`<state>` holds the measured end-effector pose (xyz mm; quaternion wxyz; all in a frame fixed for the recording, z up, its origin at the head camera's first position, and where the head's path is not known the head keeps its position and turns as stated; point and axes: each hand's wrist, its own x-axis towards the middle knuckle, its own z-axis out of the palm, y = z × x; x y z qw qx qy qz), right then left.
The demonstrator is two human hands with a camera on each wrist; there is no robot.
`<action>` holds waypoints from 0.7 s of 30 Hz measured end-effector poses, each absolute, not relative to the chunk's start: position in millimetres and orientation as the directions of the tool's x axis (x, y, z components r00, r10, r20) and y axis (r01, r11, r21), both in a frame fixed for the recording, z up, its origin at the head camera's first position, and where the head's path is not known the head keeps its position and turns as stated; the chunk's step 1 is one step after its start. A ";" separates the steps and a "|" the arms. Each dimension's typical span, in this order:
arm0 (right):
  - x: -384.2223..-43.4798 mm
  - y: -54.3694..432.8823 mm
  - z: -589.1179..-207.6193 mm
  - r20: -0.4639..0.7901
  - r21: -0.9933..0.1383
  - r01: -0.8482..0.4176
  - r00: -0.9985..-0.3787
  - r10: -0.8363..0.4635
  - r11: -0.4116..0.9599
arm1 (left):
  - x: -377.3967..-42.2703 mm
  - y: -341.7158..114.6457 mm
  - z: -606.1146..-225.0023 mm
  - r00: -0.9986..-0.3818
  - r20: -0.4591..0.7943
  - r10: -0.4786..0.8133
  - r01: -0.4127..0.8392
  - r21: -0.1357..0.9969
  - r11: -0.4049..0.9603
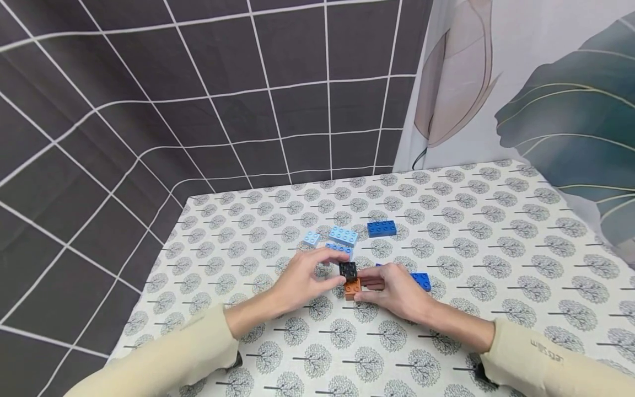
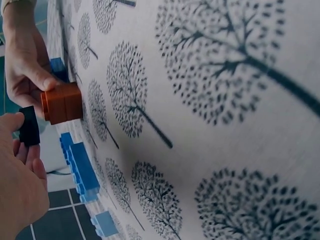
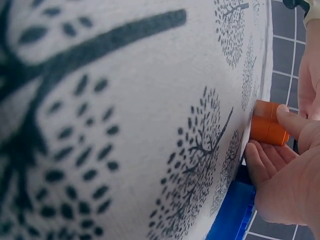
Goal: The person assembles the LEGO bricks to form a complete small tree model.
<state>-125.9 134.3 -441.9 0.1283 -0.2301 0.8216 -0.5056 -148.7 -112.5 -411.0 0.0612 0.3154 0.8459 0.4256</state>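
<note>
My left hand (image 1: 308,277) pinches a small black building brick (image 1: 348,271) between thumb and fingers. The black brick is just above and a little beyond an orange stack (image 1: 353,290), and the left wrist view shows a narrow gap between them. That stack looks like two orange bricks (image 2: 65,103), one on the other, standing on the cloth with studs up. Thumb and fingers of my right hand (image 1: 399,291) grip the stack from its right side. In the right wrist view, the thumb lies on the orange brick's side (image 3: 267,129).
Beyond the hands lie a small light blue brick (image 1: 312,238), a longer light blue one (image 1: 343,236), a mid-blue one (image 1: 339,248) partly hidden, and a dark blue one (image 1: 381,228). Blue bricks (image 1: 421,280) sit partly behind my right hand. A tree-patterned cloth (image 1: 218,259) covers the table.
</note>
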 end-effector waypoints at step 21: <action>-126.4 133.2 -442.0 0.022 -0.900 -0.244 -0.852 -0.522 0.361 | -141.3 -114.1 -426.3 -0.769 0.194 0.609 0.501 0.775 0.385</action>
